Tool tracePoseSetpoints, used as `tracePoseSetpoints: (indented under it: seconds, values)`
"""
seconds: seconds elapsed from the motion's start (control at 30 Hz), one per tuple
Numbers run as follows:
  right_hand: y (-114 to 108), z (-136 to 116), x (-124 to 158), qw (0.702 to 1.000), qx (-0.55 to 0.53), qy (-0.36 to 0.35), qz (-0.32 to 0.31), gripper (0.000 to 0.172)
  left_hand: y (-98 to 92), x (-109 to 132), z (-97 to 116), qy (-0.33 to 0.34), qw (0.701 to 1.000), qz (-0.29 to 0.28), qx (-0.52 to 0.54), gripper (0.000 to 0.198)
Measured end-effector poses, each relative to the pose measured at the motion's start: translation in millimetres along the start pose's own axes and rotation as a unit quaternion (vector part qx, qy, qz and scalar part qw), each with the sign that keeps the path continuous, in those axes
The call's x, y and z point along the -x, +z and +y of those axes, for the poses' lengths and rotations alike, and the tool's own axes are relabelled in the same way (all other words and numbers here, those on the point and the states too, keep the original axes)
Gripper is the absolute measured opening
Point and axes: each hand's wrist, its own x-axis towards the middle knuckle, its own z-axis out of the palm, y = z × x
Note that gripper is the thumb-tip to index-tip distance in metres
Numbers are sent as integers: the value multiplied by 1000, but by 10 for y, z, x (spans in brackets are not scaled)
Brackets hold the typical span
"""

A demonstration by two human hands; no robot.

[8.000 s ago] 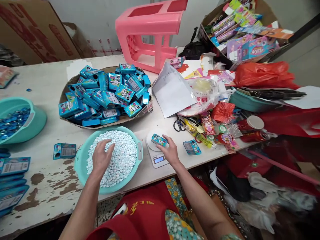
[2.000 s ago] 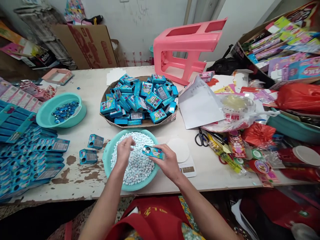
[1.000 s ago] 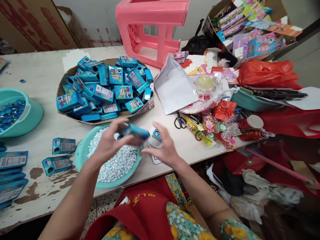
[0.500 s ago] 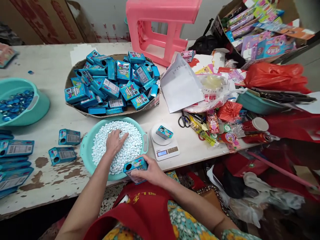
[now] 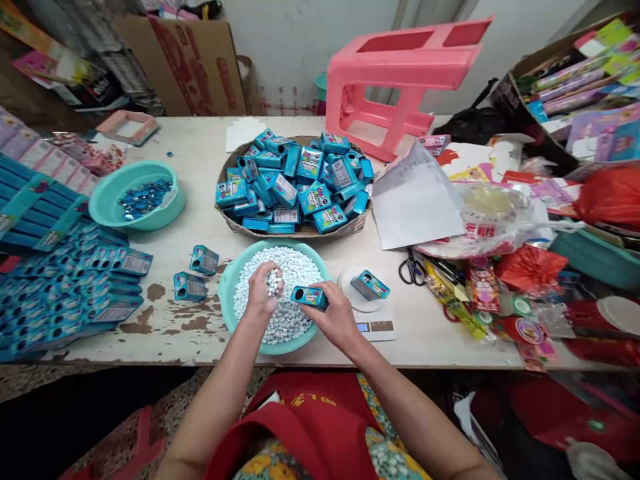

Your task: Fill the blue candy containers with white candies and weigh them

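left hand [image 5: 261, 293] cupping white pellets [image 5: 275, 281] above a teal basin [image 5: 229, 298], right hand [image 5: 337, 315] gripping a blue box [image 5: 309, 297]

One scale [image 5: 367, 310], one basin [image 5: 226, 293] of white pieces [image 5: 295, 320], four single boxes [image 5: 313, 296] [image 5: 370, 285] [image 5: 205, 260] [image 5: 190, 287]

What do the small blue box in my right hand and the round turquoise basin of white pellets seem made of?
Small blue box: probably glossy coated card, from its sheen and crisp edges; possibly thin metal. Round turquoise basin: likely satiny plastic, from its uniform colour and smooth rim.
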Motion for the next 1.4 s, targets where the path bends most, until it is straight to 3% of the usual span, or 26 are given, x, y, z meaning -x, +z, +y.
tracePoseSetpoints:
  seconds: [0.1, 0.2, 0.5, 0.73, 1.1, 1.4]
  values:
    - [135, -130, -71, 999, 44, -28, -15, 27, 129, 163, 168, 25, 992, -40, 114, 21]
    - [212, -226, -115, 996, 68, -43, -34, 28, 181, 216, 224, 45, 987, -13, 153, 26]
    - [182, -292, -136, 995, 90, -47, -8, 26, 210, 224, 210, 157, 985, 45, 51, 22]
    - [166, -249, -220, 995, 82, -55, -13, 28, 289, 231, 249, 194, 980, 39, 6, 28]
    - [172, -320, -284, 996, 69, -55, -11, 27, 325, 242, 316, 200, 978, 54, -15, 22]
    - [262, -302, -310, 999, 0, -38, -7, 27, 308, 269, 364, 169, 985, 22, 5, 22]
